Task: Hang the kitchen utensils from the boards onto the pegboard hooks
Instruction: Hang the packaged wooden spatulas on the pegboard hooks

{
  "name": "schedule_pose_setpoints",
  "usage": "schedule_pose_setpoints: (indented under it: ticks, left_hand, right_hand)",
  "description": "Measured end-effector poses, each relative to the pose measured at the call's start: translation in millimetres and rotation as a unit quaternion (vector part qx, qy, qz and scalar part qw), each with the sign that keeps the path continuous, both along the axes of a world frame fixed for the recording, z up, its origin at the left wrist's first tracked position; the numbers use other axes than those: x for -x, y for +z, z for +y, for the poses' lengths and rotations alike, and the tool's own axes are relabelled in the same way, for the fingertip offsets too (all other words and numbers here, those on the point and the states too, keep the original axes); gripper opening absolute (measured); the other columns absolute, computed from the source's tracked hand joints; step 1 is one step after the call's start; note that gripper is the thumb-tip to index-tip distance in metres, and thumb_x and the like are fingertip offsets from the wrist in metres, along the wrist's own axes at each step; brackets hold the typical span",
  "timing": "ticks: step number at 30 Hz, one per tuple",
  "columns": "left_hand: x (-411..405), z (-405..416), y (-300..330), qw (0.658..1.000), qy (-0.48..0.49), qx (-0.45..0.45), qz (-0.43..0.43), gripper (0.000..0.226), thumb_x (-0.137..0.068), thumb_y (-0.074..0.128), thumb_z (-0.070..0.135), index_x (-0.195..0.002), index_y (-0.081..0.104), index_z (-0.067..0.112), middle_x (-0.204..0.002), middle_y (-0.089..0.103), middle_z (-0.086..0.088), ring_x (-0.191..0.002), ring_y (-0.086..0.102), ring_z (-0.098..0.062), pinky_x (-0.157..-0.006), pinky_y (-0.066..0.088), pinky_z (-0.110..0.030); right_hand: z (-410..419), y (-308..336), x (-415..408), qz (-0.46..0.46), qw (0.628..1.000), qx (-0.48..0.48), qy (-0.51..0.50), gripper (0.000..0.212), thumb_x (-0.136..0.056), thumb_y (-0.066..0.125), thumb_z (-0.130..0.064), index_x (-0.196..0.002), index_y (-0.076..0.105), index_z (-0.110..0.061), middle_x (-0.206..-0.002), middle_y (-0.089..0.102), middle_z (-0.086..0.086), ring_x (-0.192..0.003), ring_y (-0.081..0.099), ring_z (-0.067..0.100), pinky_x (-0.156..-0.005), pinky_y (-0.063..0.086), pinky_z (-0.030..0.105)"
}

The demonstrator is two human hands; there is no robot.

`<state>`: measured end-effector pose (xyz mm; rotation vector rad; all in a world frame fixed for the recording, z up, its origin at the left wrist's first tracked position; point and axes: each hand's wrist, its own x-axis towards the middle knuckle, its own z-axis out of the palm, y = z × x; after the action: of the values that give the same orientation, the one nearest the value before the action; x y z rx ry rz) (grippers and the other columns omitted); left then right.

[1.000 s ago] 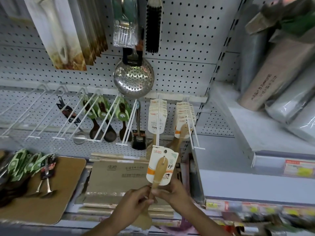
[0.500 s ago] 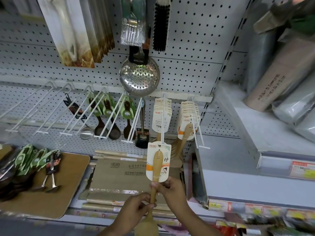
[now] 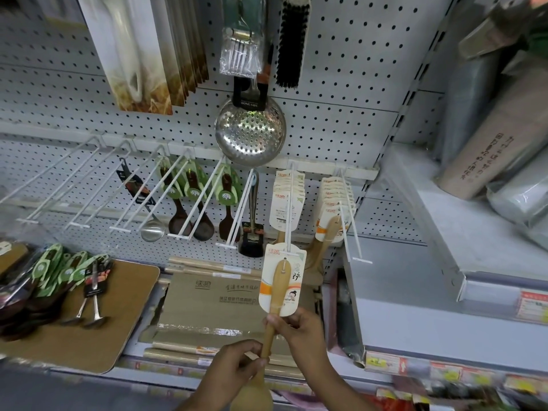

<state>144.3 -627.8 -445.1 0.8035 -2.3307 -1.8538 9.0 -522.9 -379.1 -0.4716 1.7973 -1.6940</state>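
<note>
Wooden spoon (image 3: 277, 295) stands near-upright, its card's hole at the hook (image 3: 287, 221) tip; right hand (image 3: 298, 329) pinches higher, left hand (image 3: 234, 367) lower

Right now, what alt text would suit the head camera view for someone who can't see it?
Both hands, left and right, hold a carded wooden spoon at the tip of a white pegboard hook. More utensils wait on a board at left.

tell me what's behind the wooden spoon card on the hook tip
Behind the white and orange spoon card, the white wire hook carries a stack of matching cards. Their wooden spoons are mostly covered; only a sliver of one shows.
</note>
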Motion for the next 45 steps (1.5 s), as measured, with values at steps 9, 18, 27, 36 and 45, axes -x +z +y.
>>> schedule_pose_setpoints:
  ticks: [9, 18, 27, 36, 45]
  left_hand:
    - [15.0, -5.4, -6.6, 1.0, 0.028, -0.014, -0.005, 0.006, -0.083, 0.075, 0.026, -0.089, 0.075, 0.028, -0.082, 0.071, 0.008, -0.062, 0.058, -0.007, -0.063, 0.043, -0.023]
    - [69.6, -24.6, -12.7, 0.997, 0.071, -0.023, 0.018, 0.004, -0.084, 0.075, 0.021, -0.088, 0.075, 0.022, -0.082, 0.069, 0.004, -0.063, 0.061, -0.011, -0.067, 0.05, -0.029]
    - [99.4, -34.4, -7.0, 0.996, 0.087, -0.031, 0.015, 0.028, -0.087, 0.072, 0.005, -0.073, 0.07, 0.029, -0.074, 0.064, 0.011, -0.059, 0.058, -0.011, -0.064, 0.05, -0.031]
    - [97.9, -52.1, 13.4, 0.995, 0.082, 0.032, 0.038, 0.031, -0.092, 0.068, 0.012, -0.115, 0.064, 0.031, -0.107, 0.072, 0.009, -0.099, 0.068, -0.003, -0.087, 0.053, -0.018]
    - [1.1, -113.2, 55.1, 0.953, -0.012, 0.297, 0.052, 0.042, -0.098, 0.057, 0.04, -0.139, 0.048, 0.043, -0.132, 0.049, 0.032, -0.12, 0.045, 0.016, -0.102, 0.036, -0.007]
  right_hand:
    - [-15.1, -1.2, 16.2, -0.004, 1.0, -0.008, -0.01, 0.012, -0.081, 0.075, -0.005, -0.093, 0.074, -0.007, -0.081, 0.076, 0.012, -0.078, 0.073, 0.025, -0.078, 0.059, 0.047]
    - [-40.5, 13.2, 56.4, 0.042, 0.999, -0.012, -0.013, 0.02, -0.087, 0.072, -0.023, -0.106, 0.07, -0.027, -0.094, 0.077, -0.005, -0.092, 0.072, 0.012, -0.084, 0.056, 0.039]
    - [-61.2, 13.5, 81.7, 0.047, 0.997, -0.041, -0.042, 0.022, -0.087, 0.069, -0.01, -0.099, 0.068, -0.028, -0.089, 0.077, -0.008, -0.085, 0.072, 0.011, -0.084, 0.058, 0.044]
    - [-63.2, 1.7, 87.0, 0.087, 0.992, -0.08, -0.04, 0.032, -0.083, 0.074, -0.011, -0.113, 0.064, -0.015, -0.105, 0.072, 0.002, -0.101, 0.067, 0.019, -0.09, 0.055, 0.039]
    - [-61.9, -4.5, 39.6, 0.286, 0.931, -0.187, 0.128, 0.034, -0.093, 0.062, -0.027, -0.124, 0.052, -0.038, -0.126, 0.061, -0.015, -0.115, 0.057, 0.004, -0.101, 0.047, 0.031]
